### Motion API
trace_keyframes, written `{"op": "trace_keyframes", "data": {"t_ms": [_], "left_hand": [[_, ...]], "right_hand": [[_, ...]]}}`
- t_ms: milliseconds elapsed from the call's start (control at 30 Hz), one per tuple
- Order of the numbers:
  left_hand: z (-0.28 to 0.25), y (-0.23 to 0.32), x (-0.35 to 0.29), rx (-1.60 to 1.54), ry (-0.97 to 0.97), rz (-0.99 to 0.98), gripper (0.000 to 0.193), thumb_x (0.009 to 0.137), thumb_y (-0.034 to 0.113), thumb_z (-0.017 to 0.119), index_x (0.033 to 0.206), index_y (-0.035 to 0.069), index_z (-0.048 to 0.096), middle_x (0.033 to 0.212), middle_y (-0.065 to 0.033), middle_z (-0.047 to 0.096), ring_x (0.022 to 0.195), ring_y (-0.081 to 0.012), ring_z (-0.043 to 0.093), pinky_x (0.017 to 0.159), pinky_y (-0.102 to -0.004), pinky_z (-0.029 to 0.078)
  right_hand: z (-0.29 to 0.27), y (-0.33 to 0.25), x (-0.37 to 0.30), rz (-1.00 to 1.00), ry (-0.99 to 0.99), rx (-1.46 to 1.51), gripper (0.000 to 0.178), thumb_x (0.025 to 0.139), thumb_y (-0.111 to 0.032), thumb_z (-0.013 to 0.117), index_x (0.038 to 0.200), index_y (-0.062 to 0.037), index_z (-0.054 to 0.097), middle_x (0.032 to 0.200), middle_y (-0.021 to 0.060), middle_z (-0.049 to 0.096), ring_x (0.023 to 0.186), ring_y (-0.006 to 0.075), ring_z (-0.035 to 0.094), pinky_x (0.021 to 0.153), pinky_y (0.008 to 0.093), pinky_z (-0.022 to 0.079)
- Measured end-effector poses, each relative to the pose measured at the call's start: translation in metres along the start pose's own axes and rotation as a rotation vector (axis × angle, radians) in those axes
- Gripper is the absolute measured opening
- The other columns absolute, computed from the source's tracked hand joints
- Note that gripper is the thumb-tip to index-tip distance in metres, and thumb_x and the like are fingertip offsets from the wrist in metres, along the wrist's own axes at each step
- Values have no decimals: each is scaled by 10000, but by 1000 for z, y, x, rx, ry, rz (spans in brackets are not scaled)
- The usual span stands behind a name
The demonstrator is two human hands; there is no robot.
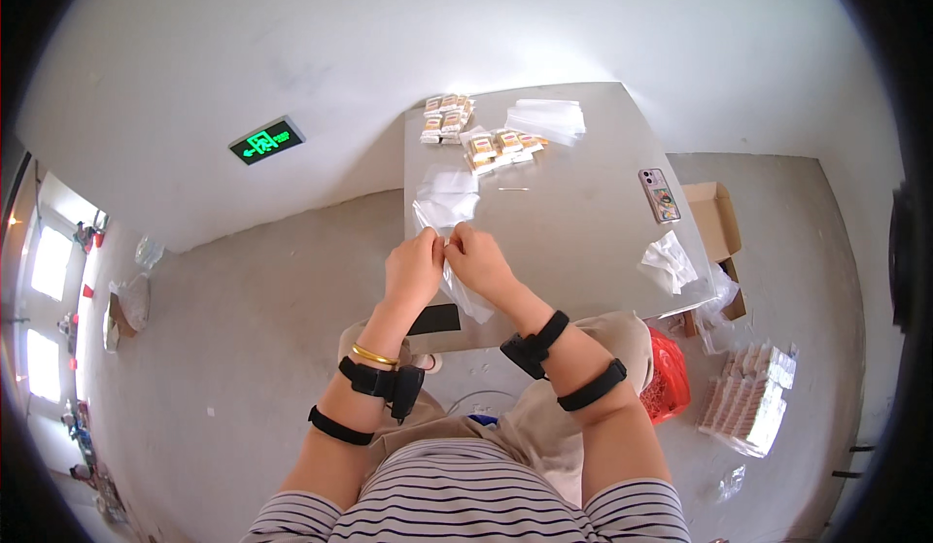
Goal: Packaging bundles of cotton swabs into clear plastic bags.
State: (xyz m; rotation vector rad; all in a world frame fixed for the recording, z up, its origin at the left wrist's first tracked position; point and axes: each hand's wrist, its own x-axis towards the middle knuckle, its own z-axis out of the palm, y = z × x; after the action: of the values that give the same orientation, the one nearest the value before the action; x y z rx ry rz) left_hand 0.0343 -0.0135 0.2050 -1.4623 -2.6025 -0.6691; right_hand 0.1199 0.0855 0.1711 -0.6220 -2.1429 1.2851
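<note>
Both hands meet over the left front part of the grey table (573, 242). The fingers of my left hand (415, 266) and my right hand (478, 259) pinch the top of a clear plastic bag (466, 296), which hangs down below them past the table's front edge. The fingertips hide what lies between them. Just beyond my hands, a pile of clear plastic bags (449, 193) lies flat. Farther back are a loose heap of small white-and-tan packets (501, 148) and a neater group of similar packets (447, 118).
A stack of clear bags (546, 118) lies at the table's far side. On the right are a phone (660, 196) and crumpled white plastic (669, 261). Beyond that edge are a cardboard box (714, 218), a red plastic bag (667, 378) and a bundle of packs (750, 397).
</note>
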Motion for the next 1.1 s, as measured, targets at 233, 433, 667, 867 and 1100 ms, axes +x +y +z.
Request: {"op": "trace_keyframes", "data": {"t_ms": [233, 433, 667, 867, 1100], "left_hand": [[-3, -10, 1, -41, -111, -16, 217, 931, 216, 522, 835, 24, 555, 788, -196, 628, 771, -410, 602, 647, -500, 456], [-34, -33, 0, -211, -136, -156, 233, 902, 233, 552, 798, 26, 576, 728, -176, 617, 692, -370, 605, 604, -444, 455], [-37, -11, 1, -162, -167, -85, 241, 836, 249, 606, 720, 39, 583, 670, -145, 612, 640, -339, 604, 582, -398, 464], [-41, 16, -3, -233, -203, -42, 200, 835, 240, 587, 757, 55, 593, 687, -145, 621, 662, -345, 614, 586, -416, 467], [-12, 53, -47, -124, -258, 392, 167, 819, 192, 603, 739, 48, 581, 647, -138, 611, 630, -332, 620, 549, -430, 477]], "right_hand": [[7, 4, -1, 2, -13, -7, 201, 822, -183, 566, 785, 14, 575, 737, 246, 626, 740, 443, 612, 671, 508, 485], [-46, 29, 23, 59, 146, -137, 150, 798, -150, 592, 802, -8, 541, 711, 212, 617, 696, 429, 602, 647, 501, 487], [-23, -9, -15, -357, 7, -448, 152, 733, -65, 658, 865, -73, 585, 954, 104, 549, 1007, 282, 533, 827, 365, 444], [-4, 7, -30, -740, -277, -1004, 206, 780, -148, 581, 942, -65, 677, 1122, 93, 610, 1128, 221, 525, 922, 338, 420], [25, 79, -32, 127, -453, 13, 245, 865, -183, 543, 1068, -93, 647, 1082, 66, 645, 1055, 232, 587, 873, 360, 474]]}}
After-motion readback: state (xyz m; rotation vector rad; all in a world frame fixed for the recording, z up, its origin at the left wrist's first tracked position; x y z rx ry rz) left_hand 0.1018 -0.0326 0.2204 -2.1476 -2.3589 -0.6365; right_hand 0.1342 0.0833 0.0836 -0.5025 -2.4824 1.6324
